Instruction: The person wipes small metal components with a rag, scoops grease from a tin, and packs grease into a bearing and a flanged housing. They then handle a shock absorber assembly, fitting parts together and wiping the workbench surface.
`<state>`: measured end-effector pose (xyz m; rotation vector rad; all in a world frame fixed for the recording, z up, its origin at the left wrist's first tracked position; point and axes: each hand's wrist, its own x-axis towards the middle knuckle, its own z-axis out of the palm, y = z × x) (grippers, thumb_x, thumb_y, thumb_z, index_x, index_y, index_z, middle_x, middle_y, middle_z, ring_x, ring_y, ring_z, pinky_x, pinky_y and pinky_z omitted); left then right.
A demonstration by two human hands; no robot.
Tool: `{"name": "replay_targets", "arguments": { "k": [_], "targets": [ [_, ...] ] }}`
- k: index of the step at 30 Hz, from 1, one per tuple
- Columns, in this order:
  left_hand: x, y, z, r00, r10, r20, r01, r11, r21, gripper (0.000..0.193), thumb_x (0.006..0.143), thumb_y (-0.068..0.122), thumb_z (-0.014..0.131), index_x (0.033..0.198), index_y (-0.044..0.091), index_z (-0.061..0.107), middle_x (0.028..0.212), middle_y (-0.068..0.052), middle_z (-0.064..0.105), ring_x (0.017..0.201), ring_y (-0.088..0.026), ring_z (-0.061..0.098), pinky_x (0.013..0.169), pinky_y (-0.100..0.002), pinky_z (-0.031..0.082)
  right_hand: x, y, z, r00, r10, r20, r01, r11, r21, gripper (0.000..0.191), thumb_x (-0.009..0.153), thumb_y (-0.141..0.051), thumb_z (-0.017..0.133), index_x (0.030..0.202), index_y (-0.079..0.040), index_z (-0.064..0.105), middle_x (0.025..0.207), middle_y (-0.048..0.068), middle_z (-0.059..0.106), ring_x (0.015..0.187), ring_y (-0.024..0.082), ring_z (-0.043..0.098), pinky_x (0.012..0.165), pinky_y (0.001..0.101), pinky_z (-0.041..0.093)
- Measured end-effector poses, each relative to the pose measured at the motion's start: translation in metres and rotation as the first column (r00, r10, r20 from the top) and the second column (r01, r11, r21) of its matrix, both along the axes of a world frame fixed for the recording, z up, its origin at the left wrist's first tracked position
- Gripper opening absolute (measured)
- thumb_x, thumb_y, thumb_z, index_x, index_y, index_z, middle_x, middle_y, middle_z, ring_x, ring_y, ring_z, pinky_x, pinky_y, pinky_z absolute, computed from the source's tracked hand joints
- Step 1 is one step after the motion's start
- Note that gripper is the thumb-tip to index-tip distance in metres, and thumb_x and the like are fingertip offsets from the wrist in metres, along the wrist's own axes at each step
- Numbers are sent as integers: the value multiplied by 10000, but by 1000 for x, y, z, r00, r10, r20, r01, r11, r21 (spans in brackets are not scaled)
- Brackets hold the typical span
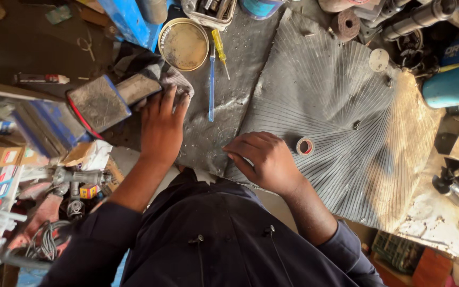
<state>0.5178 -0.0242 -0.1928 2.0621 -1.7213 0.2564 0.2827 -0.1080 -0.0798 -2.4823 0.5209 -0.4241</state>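
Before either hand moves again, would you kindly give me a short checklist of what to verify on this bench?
1. Left hand flat on the grey cloth: ok.
2. Right hand resting on the ribbed mat, holding nothing: ok.
3. Tape roll beside the right hand, untouched: ok.
4. Yellow screwdriver and blue tool lying apart from both hands: ok.
5. Round tin lid flat on the bench: ok.
6. What lies under the left palm: cannot tell.

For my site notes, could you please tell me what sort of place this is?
Probably a repair workshop: a cluttered bench with a yellow-handled screwdriver, a roll of tape on a ribbed rubber mat, and metal pipes.
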Motion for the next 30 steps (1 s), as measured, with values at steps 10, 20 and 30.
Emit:
{"name": "replay_targets", "arguments": {
  "k": [10, 20, 30],
  "targets": [
    [46, 77, -30, 738, -554, -385, 634, 764, 117, 447, 799, 42, 634, 1215, 156, 749, 1264, -97, 629, 1204, -317, 546, 1041, -441, 452, 8, 16, -31, 993, -79, -91, 88, 992, 92, 138, 905, -135, 740, 1039, -103, 740, 995, 43, 737, 934, 252, 726, 812, 386, 574],
    [59, 74, 67, 841, -360, -405, 461, 868, 185, 564, 857, -89, 576, 1361, 116, 726, 1163, -68, 665, 985, -259, 610, 870, -388, 528, 10, 14, -27, 994, -93, -63, 97, 994, 58, 178, 891, -137, 735, 1065, -104, 735, 1030, 43, 726, 966, 260, 715, 837, 389, 565],
    [24, 1, -2, 967, -254, 19, 237, 923, 303, 489, 893, 68, 621, 1376, -5, 622, 1312, -132, 609, 1054, -299, 619, 860, -419, 539, 4, 15, -20, 993, -58, -101, 61, 998, 33, 167, 893, -141, 740, 1055, -101, 730, 1011, 40, 726, 935, 258, 713, 811, 393, 564]
  ]
}}
